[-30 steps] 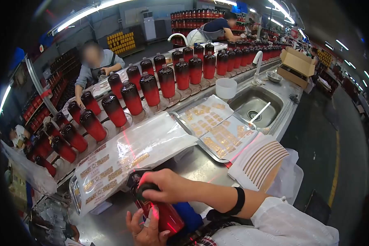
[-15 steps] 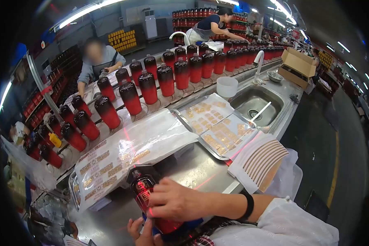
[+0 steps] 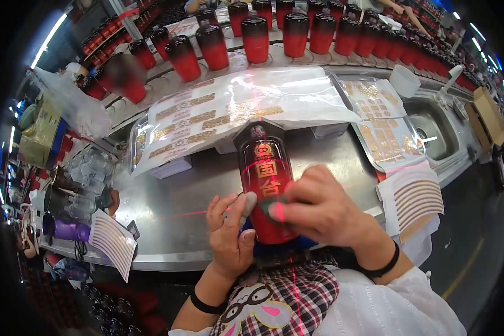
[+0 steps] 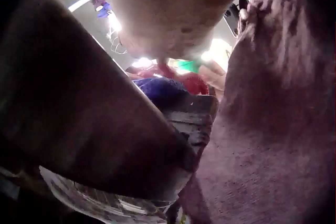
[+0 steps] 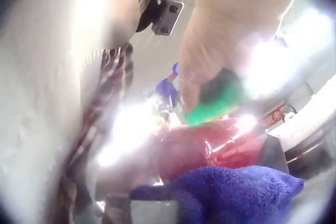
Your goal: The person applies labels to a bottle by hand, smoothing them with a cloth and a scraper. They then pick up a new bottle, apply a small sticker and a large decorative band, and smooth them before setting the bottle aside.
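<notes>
A red-and-black glass bottle point(image 3: 266, 162) with gold lettering lies tilted in front of the person, neck away, on a blue cloth point(image 5: 231, 192). Pinched in the right hand point(image 3: 327, 210) is a green pad point(image 5: 215, 103), pressed against the bottle's front below the lettering. At the bottle's left side rests the left hand point(image 3: 229, 235), fingers fairly straight, a greyish covering on one fingertip touching the glass. In the left wrist view, skin and a dark band fill most of the picture, and the bottle shows only as a bit of red.
Behind the bottle, a sheet of gold decals point(image 3: 207, 117) lies over a tray. A second decal tray point(image 3: 375, 165) and a sink point(image 3: 431, 126) are to the right. Striped sheets point(image 3: 113, 238) hang at the table edge. Rows of bottles point(image 3: 256, 36) line the back.
The head view has turned down and left, bringing the bottle to the middle. The right hand has moved from the bottle's neck down to its lower body, uncovering the gold lettering.
</notes>
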`<control>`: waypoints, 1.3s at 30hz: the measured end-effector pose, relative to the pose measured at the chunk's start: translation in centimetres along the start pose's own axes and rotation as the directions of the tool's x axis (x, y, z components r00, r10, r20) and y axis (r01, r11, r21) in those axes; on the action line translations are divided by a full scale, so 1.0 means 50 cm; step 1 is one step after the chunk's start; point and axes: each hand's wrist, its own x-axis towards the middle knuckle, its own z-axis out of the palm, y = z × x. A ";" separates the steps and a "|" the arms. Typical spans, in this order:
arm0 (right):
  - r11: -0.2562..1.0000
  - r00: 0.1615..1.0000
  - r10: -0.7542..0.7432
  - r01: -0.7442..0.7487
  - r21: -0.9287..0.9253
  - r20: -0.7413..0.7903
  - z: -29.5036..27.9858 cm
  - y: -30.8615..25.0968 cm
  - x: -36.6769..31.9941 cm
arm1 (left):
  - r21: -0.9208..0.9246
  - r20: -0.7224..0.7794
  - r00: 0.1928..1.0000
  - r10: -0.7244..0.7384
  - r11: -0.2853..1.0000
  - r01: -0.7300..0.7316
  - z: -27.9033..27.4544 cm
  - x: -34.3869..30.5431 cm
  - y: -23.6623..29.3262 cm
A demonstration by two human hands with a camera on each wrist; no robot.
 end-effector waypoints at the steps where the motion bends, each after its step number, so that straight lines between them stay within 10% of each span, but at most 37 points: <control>1: 0.987 0.999 0.015 -0.022 0.158 0.048 -0.007 -0.003 -0.008 | 0.000 0.003 1.000 -0.014 1.000 0.014 -0.004 -0.002 -0.001; 4: 0.881 0.954 0.300 -0.266 0.391 -0.027 0.009 0.001 -0.017 | 0.011 0.010 1.000 -0.005 1.000 0.004 -0.011 0.011 0.002; 7: 0.578 0.731 0.680 -0.494 0.649 -0.050 0.043 0.022 -0.033 | 0.143 0.238 0.967 0.089 0.982 -0.125 -0.015 0.058 0.028; 17: 0.510 0.655 0.755 -0.557 0.655 -0.032 0.066 0.045 -0.057 | 0.176 0.511 0.803 0.307 0.877 -0.447 -0.039 0.129 -0.013; 30: 0.447 0.625 0.780 -0.571 0.689 0.011 0.039 0.048 -0.051 | 0.118 0.389 0.850 0.356 0.896 -0.429 -0.015 0.189 -0.092; 34: 0.648 0.731 0.672 -0.507 0.568 -0.114 0.058 0.058 -0.023 | 0.130 0.348 0.878 0.328 0.911 -0.391 -0.014 0.179 -0.093; 36: 0.921 0.879 0.382 -0.340 0.188 -0.285 0.038 0.051 -0.005 | 0.169 0.337 0.892 0.302 0.912 -0.373 -0.016 0.175 -0.088; 39: 0.999 0.999 0.025 -0.024 0.023 -0.035 0.003 0.012 -0.011 | 0.225 0.322 0.917 0.236 0.922 -0.316 -0.022 0.150 -0.064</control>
